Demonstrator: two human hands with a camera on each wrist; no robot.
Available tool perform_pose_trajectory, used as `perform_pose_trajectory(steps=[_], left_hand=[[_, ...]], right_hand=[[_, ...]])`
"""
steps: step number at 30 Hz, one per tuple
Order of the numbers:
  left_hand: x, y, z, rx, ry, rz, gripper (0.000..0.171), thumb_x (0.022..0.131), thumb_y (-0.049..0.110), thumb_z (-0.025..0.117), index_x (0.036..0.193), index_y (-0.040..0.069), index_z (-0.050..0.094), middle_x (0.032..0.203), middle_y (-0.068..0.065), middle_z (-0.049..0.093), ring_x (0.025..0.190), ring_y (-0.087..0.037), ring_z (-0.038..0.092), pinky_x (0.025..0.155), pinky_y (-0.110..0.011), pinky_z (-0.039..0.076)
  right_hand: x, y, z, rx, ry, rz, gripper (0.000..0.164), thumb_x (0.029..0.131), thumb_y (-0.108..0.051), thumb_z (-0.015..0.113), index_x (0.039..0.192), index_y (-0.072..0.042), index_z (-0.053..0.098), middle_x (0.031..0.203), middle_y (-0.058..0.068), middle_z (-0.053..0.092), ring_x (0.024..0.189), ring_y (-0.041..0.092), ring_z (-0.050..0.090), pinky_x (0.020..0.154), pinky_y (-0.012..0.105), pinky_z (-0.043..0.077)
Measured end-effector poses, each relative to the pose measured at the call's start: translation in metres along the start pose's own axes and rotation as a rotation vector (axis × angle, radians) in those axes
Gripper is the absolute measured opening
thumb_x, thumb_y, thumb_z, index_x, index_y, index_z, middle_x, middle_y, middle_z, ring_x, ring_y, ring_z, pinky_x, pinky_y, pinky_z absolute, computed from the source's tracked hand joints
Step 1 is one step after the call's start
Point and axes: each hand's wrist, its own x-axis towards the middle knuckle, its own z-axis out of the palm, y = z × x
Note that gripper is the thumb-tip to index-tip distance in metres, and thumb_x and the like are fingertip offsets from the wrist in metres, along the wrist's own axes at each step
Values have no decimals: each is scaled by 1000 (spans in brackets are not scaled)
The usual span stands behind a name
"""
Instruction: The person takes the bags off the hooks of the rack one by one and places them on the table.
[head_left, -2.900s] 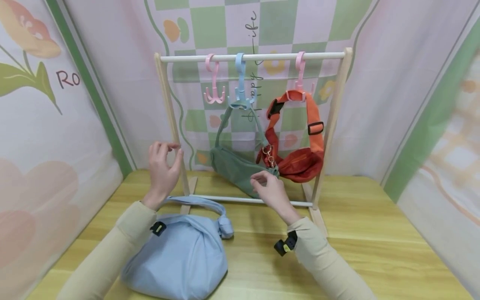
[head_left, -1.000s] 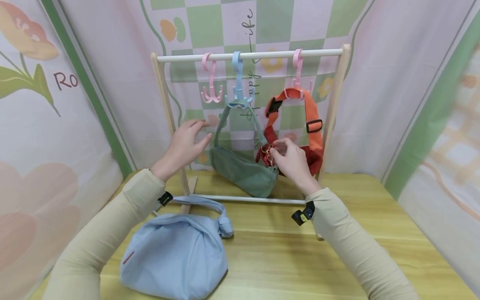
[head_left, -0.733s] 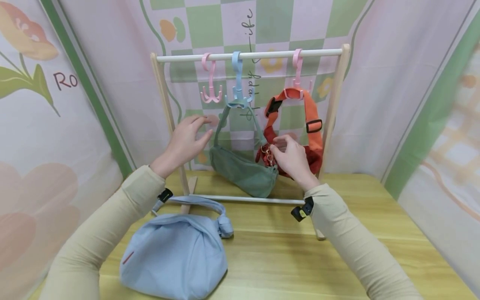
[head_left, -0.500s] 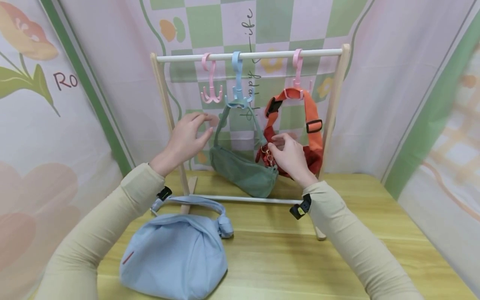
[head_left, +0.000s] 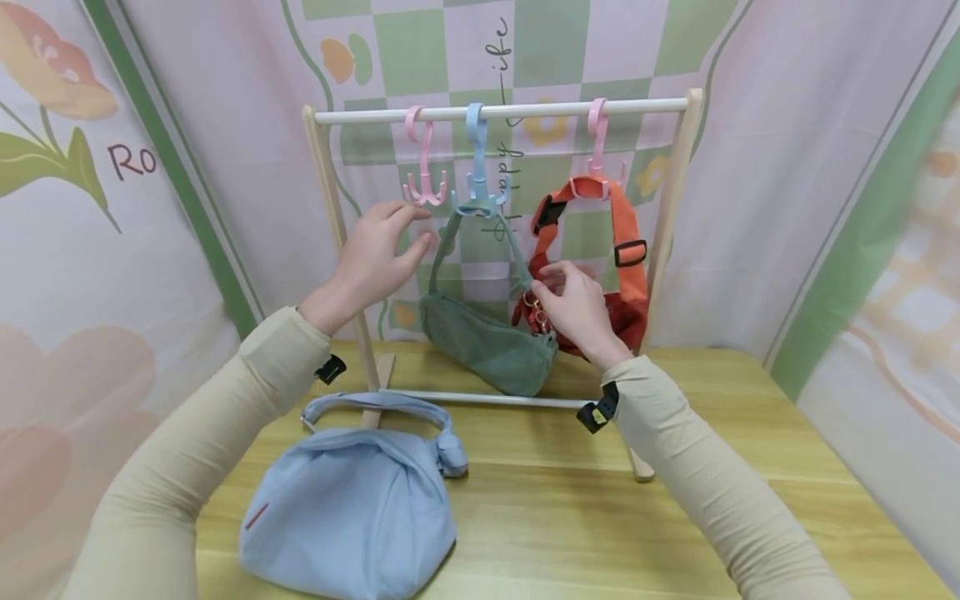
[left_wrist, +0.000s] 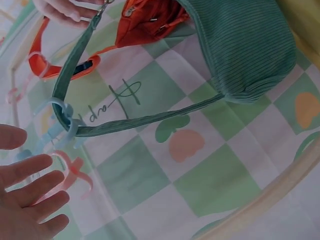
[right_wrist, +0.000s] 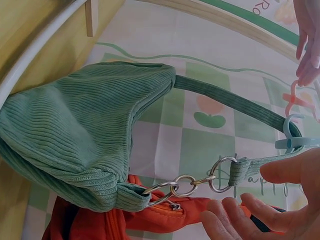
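Observation:
A green corduroy shoulder bag [head_left: 487,342] hangs by its strap from a blue hook [head_left: 478,175]; its metal ring chain [right_wrist: 192,184] shows clearly in the right wrist view. My right hand [head_left: 576,304] is beside that chain, thumb and fingers apart, with nothing in its grasp. Left of the green strap [left_wrist: 150,121], my left hand [head_left: 375,254] is raised with fingers spread, holding nothing, just below a pink hook [head_left: 425,179]. Behind my right hand an orange-red waist bag [head_left: 628,275] hangs from another pink hook [head_left: 597,146], its pouch partly covered.
A light blue bag [head_left: 352,508] lies on the wooden table [head_left: 540,517] in front, its strap looped toward the rack. The rack has a white top rail [head_left: 540,109], wooden side posts [head_left: 675,183] and a low white bar [head_left: 450,397]. Printed cloth [head_left: 555,42] hangs behind it.
Both hands moved up to the rack: my left hand rose and went right toward the left pink hook; my right hand went up and right to the chain, then slightly left. The bags stayed put.

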Motion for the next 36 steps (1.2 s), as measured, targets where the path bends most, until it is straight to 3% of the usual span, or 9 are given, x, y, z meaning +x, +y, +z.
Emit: perform_pose_trajectory(steps=[10,18,36], left_hand=[[9,6,-7,15,-22,-2,32,92,23,60,119,5,62,124,-10,61,126,-28,47,109,-41,34],[25,9,-13,11,12,17,30,92,20,59,117,4,62,121,-11,62,118,-26,52,104,-38,38],[60,19,-28,36,87,50,32,93,20,58,121,6,60,128,-6,59,125,-21,47,108,-30,33]], right_hand=[[4,-3,1,-5,-1,3,34,94,-31,55,120,-9,57,112,10,64,95,26,59,82,41,49],[7,-9,2,-18,-6,-9,36,95,-33,54,122,-11,56,113,9,64,87,23,61,71,37,49],[12,-14,6,-37,13,-15,33,94,-31,56,119,-10,57,110,9,65,90,25,62,74,40,50]])
